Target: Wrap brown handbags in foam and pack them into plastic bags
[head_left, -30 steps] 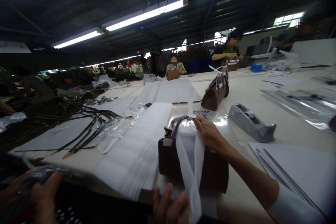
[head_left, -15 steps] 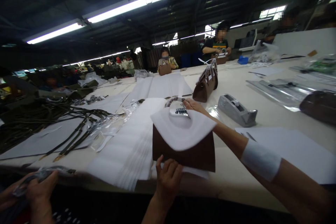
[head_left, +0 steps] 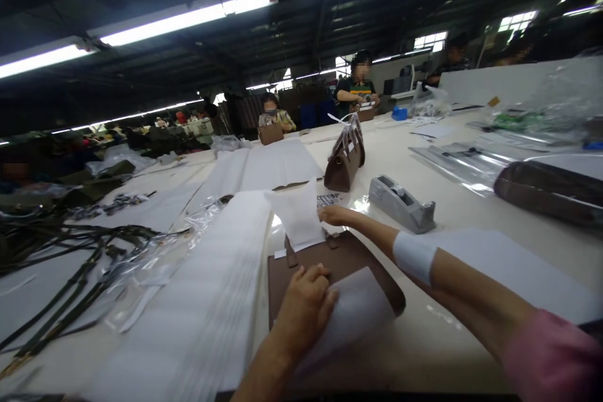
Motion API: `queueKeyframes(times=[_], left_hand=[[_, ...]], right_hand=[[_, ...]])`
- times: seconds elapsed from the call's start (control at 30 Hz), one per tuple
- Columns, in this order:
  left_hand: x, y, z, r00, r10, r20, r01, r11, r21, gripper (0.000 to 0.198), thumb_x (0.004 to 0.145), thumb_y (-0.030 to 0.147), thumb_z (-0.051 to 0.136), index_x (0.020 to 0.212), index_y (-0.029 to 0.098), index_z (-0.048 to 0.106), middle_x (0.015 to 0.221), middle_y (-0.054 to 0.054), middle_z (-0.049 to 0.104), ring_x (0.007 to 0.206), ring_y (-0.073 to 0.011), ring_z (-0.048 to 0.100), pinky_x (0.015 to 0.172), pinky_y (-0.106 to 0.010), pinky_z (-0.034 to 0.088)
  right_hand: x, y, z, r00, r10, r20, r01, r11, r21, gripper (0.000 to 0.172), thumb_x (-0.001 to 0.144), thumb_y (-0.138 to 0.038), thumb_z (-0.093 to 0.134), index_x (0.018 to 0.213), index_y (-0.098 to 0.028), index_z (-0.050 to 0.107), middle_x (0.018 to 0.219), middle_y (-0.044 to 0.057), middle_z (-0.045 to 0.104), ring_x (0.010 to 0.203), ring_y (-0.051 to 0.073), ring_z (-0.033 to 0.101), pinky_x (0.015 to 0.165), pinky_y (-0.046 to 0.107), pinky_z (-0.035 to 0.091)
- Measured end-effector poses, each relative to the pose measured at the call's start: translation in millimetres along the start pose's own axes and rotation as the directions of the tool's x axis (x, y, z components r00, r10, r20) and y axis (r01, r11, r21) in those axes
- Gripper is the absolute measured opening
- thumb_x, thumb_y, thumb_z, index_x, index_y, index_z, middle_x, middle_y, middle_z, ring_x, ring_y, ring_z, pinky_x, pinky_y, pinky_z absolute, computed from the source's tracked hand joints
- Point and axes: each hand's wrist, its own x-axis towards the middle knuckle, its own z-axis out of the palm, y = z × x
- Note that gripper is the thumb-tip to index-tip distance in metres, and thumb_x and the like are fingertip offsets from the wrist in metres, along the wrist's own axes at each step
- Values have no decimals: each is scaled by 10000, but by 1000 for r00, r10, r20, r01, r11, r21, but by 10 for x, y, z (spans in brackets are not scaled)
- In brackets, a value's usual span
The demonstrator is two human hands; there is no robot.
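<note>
A brown handbag [head_left: 306, 276] lies flat on the table in front of me, its handles pointing away. My left hand [head_left: 306, 301] rests on its front, back upward, fingers slightly bent and gripping nothing visible. A thin white foam sheet [head_left: 358, 308] covers the bag's lower right and passes beside my left thumb. At the far side, another white foam sheet [head_left: 299, 213] stands up around the handles. My right hand [head_left: 333, 215] is at that sheet's right edge, fingers closed together; what is between the fingertips is hidden. Beyond it is a clear piece with dark printing [head_left: 328, 200].
A stack of white foam sheets [head_left: 188, 301] lies left of the bag. Right of it stands a grey tape dispenser [head_left: 400, 204]; a second brown handbag [head_left: 346, 157] stands behind. Dark straps [head_left: 61, 289] pile at left, a wrapped brown bag [head_left: 546, 185] at right. Co-workers [head_left: 358, 91] sit opposite.
The handbag has gone from tilted up at the table edge to lying flat. My left hand moved from its lower edge onto its front. My right hand no longer holds the handle visibly.
</note>
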Motion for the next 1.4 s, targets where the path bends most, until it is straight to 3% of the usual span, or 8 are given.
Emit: queueKeyframes(times=[0.13,0.27,0.43,0.5,0.6,0.73,0.97,1.4], left_hand=[[-6,-22,26,1000,-30,6,30,999,-33,116,807,168,474,722,184,553,1068,-62,608,1075,-225,532,964,-502,374],[55,-92,-89,997,56,-59,-57,998,-11,97,807,172,474,757,204,550,1050,-46,608,1042,-183,546,941,-392,413],[1085,-496,-716,879,103,-466,40,957,287,456,705,494,592,1008,156,547,1150,-144,539,1163,-324,411,1009,-539,199],[1641,-607,-895,982,-47,-185,103,946,306,489,665,593,571,848,141,602,890,-129,621,977,-334,527,890,-497,341],[2086,-538,-915,967,-126,220,62,959,276,425,718,553,527,621,145,602,575,-51,569,647,-224,567,645,-316,418],[1640,-122,-576,948,72,311,-144,966,215,405,862,417,374,618,160,570,559,10,520,543,-116,495,536,-215,340],[385,-18,155,847,531,16,-488,767,417,257,879,108,321,1053,106,510,680,-12,588,506,-111,522,460,-223,356],[554,72,249,879,476,-23,-391,748,536,179,829,131,473,993,140,544,652,4,528,553,-151,518,493,-274,372]], right_hand=[[-664,-138,-103,992,-129,-14,128,989,-78,223,889,-266,419,921,-184,623,920,73,629,889,180,579,829,331,465],[-1493,-160,94,809,-503,305,586,733,-344,317,860,-242,453,1137,-141,566,1087,101,611,1063,204,536,947,315,433],[-1700,14,298,834,-400,379,538,741,-402,405,891,-300,399,1224,-89,493,1276,83,471,1214,226,394,1045,368,334],[-1669,45,281,847,-396,355,515,778,-360,389,905,-271,371,1235,-95,481,1288,76,463,1246,203,346,1078,351,275],[-1650,54,240,865,-378,329,482,808,-340,378,916,-188,324,1267,-107,439,1285,76,469,1264,169,309,1084,329,252],[-1637,99,279,855,-385,347,503,779,-374,371,916,-164,310,1257,-78,429,1303,91,444,1248,196,325,1057,353,293],[-1583,292,414,810,-556,188,579,703,-414,236,860,-108,423,1031,-90,586,1038,57,605,1044,160,501,1025,289,335],[-1799,581,349,862,-452,-230,231,754,-615,532,790,-563,489,1108,-141,554,1062,53,618,1098,243,477,1056,570,-2]])
